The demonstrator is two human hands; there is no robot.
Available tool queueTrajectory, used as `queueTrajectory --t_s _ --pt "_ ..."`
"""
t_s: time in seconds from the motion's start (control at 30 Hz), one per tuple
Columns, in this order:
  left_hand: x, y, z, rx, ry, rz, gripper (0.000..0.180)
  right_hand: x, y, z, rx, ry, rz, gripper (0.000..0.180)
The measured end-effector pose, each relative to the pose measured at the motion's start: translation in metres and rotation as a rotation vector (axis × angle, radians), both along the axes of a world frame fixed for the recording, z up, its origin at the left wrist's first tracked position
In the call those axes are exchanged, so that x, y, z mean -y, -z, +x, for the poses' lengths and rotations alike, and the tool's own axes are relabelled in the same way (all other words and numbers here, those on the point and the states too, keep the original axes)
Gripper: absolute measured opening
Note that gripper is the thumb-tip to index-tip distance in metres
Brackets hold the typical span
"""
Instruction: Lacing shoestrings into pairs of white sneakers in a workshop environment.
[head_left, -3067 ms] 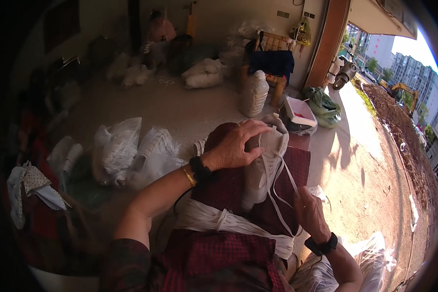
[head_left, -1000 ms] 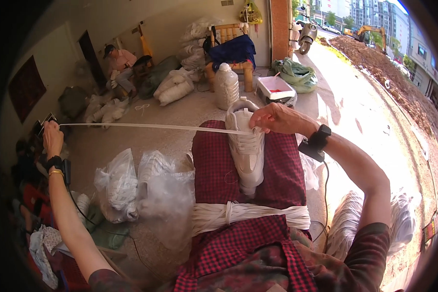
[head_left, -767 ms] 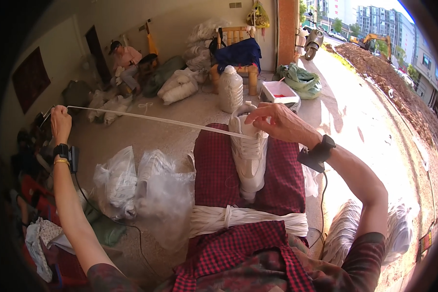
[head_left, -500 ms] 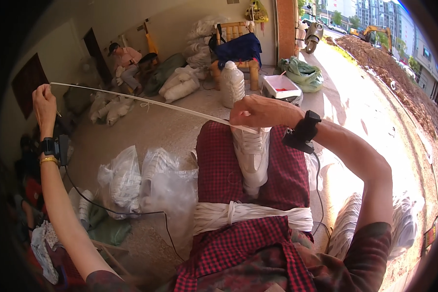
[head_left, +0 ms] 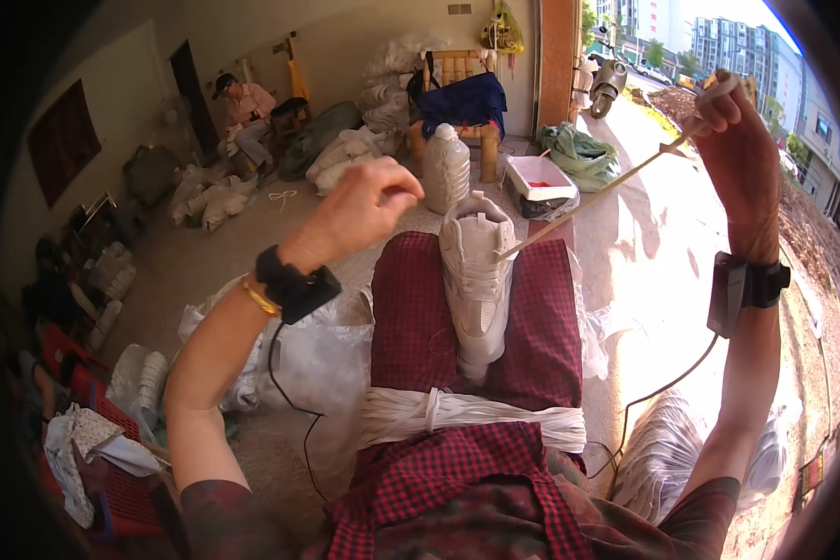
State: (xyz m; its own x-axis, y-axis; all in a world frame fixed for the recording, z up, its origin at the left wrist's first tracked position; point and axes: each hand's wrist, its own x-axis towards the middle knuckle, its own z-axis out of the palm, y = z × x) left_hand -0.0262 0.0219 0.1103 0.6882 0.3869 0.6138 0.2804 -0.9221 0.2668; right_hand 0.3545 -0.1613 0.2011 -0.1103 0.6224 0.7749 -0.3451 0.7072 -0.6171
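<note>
The left hand (head_left: pixel 364 207) hovers above the lap with fingertips pinched together, on what I cannot tell. A white shoe (head_left: pixel 477 276) lies toe-toward-the-body on the checked cloth (head_left: pixel 411 317) (light, soft-sided). From its eyelets a flat lace (head_left: pixel 588 201) runs taut, limp by nature, to the raised right hand (head_left: pixel 737 140), gripped near the tip.

A white sneaker (head_left: pixel 477 280) lay lengthwise on the red checked cloth (head_left: pixel 411 317), its opening pointing away from the person. A pale lace (head_left: pixel 595 198) ran taut from the sneaker's eyelets, up and to the right.
</note>
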Motion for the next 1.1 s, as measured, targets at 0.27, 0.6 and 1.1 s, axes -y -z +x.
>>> queueTrajectory --t_s 0.27,0.6,1.1 --pt "0.008 0.057 0.084 -0.279 0.066 -0.058 0.011 0.063 0.071 0.132 -0.283 0.146 0.030 0.020" --pt "0.016 0.055 0.087 -0.263 0.115 -0.079 0.010 0.109 0.158 0.277 -0.497 0.459 -0.108 0.025" --pt "0.021 0.000 -0.158 0.944 0.244 -0.892 0.040 0.137 0.214 0.405 -0.506 0.400 0.011 0.034"
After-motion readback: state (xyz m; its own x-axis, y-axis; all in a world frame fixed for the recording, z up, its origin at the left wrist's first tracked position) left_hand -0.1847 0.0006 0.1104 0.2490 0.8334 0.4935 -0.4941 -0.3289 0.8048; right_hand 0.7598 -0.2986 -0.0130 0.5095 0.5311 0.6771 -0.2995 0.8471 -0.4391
